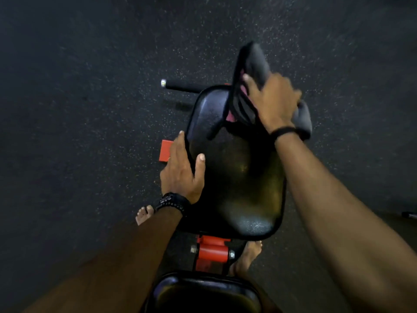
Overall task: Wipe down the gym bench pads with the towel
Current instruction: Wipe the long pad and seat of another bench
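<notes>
We see open floor (79, 109) left and right of the seat pad (237, 177). A foam roller bar (180, 86) juts left at its far end; a red bracket (165, 151) sits beside its left edge.

Left hand (180, 170) flat; right hand (274, 102) fingers curled, gripping

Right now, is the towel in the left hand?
No, the right hand grips the dark towel at the far end of the seat pad, while the left hand rests on the pad's left edge.
</notes>
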